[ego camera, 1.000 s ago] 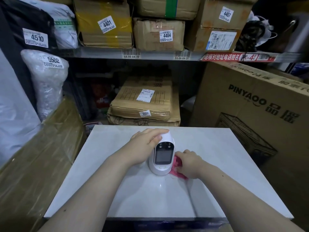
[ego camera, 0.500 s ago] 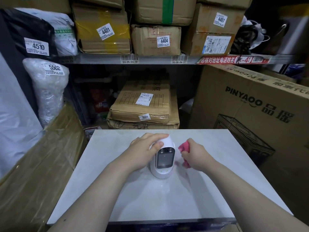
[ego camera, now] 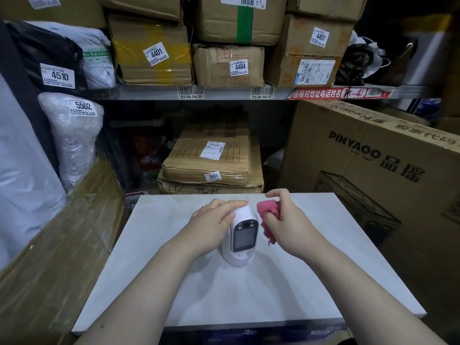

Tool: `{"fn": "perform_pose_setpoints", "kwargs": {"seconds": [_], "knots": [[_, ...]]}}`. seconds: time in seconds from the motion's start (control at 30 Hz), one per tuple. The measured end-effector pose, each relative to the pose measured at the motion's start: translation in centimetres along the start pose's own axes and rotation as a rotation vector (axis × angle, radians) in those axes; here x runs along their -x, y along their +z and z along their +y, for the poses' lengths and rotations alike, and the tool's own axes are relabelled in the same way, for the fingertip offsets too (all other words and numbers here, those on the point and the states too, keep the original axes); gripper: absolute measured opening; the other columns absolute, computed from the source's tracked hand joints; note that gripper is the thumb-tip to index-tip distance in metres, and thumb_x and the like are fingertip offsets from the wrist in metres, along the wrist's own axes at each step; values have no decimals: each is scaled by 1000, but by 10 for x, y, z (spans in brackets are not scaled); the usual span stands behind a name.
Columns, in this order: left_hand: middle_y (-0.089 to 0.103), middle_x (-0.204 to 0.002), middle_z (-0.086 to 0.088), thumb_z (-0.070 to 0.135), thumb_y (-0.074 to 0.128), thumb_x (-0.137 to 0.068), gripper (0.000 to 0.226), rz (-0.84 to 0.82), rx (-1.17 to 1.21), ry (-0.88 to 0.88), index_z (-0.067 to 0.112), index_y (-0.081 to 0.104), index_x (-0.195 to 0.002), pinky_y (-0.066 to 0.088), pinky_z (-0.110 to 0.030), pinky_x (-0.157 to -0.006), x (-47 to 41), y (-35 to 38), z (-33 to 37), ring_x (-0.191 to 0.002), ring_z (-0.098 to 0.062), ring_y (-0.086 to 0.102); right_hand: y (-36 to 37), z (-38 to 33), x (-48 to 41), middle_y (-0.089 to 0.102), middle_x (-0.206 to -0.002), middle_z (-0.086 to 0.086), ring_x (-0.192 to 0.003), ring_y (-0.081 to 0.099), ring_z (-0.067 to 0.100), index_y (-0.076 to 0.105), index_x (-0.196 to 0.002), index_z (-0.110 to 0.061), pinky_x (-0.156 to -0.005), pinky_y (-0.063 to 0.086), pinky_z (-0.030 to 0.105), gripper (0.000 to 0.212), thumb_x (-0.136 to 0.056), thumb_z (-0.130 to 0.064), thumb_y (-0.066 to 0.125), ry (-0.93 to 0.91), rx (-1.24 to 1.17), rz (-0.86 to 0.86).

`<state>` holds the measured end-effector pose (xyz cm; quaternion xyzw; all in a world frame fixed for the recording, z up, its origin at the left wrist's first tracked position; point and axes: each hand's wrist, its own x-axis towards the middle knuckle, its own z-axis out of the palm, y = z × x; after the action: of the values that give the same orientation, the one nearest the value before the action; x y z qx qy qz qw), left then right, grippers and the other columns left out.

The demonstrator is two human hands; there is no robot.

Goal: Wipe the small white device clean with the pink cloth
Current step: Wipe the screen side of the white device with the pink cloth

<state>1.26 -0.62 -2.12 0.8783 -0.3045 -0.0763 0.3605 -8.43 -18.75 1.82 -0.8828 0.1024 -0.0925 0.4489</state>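
on the table [ego camera: 174, 282], left hand [ego camera: 211, 220] steadies device [ego camera: 240, 235]; right hand [ego camera: 281, 220] grips cloth [ego camera: 268, 207].

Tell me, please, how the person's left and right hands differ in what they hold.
The left hand cups the top of the white device; the right hand is curled round the pink cloth. The left hand rests on the device, while the right hand is beside it. Both are over the white table.
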Motion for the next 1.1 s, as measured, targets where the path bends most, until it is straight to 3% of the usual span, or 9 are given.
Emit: {"fn": "perform_pose_setpoints", "kwargs": {"seconds": [0.07, 0.17, 0.27, 0.37, 0.53, 0.6, 0.8, 1.0, 1.1], "knots": [[47, -128, 20, 35, 35, -104, 39, 2, 10, 1, 68, 40, -124, 29, -41, -113, 0, 0, 0, -128, -11, 41, 1, -2, 1, 68, -78, 3, -57, 64, 13, 54, -104, -19, -55, 57, 28, 10, -97, -13, 51, -36, 10, 46], [47, -128, 19, 34, 35, -104, 42, 0, 27, -5, 72, 37, -122, 30, -42, -113, 1, -2, 1, -129, -12, 41, 4, -3, -1, 69, -88, 0, -72, 66, 17, 68, -92, -29, -69, 61, 38, 18, -96, -16, 56, -83, 100, 41], [48, -126, 18, 33, 36, -104, 43, -2, 20, -4, 71, 37, -123, 31, -42, -112, -1, -2, 2, -128, -12, 42, 9, -7, -1, 62, -100, -5, -83, 62, 12, 73, -99, -29, -78, 56, 28, 20, -97, -17, 58, -183, 174, 26], [50, -123, 16, 34, 36, -102, 43, -2, 30, 7, 71, 39, -122, 33, -40, -111, -3, -2, 4, -125, -11, 45, 21, -14, 5, 52, -102, -11, -90, 50, 6, 73, -106, -24, -78, 39, 11, 19, -95, -15, 60, -335, 299, -21], [52, -121, 15, 19, 35, -100, 62, -12, 51, 6, 79, 42, -111, 36, -40, -109, -5, -5, 1, -123, -15, 47, 50, -18, 10, 58, -112, 4, -103, 55, 25, 76, -104, -16, -75, 38, 25, 17, -94, -17, 61, -441, 479, -15], [52, -124, 19, 23, 34, -99, 57, -29, 76, -2, 77, 44, -111, 38, -43, -108, -5, -3, 0, -123, -19, 48, 52, -19, 10, 59, -111, 6, -102, 56, 27, 76, -103, -15, -73, 39, 27, 17, -93, -18, 63, -441, 502, 7], [58, -129, 25, 32, 35, -103, 38, -60, 183, 15, 62, 49, -120, 42, -43, -106, -6, -1, 1, -126, -10, 52, 28, -20, 8, 61, -99, -2, -91, 59, 16, 73, -107, -25, -78, 46, 27, 18, -91, -24, 65, -235, 311, 105], [54, -135, 22, 23, 36, -104, 43, -113, 275, -52, 60, 51, -119, 36, -30, -107, -4, -1, 0, -129, -5, 45, 13, -8, 6, 71, -64, 4, -49, 67, 26, 71, -89, -25, -56, 60, 37, 21, -94, -14, 54, 80, -123, 120], [54, -132, 19, 31, 38, -104, 35, -118, 304, -75, 59, 50, -120, 36, -25, -97, -3, -1, 3, -125, -4, 45, 12, 7, 1, 69, -67, 3, -59, 67, 26, 66, -82, -23, -58, 61, 38, 23, -96, -17, 50, 207, -113, 88]]}}
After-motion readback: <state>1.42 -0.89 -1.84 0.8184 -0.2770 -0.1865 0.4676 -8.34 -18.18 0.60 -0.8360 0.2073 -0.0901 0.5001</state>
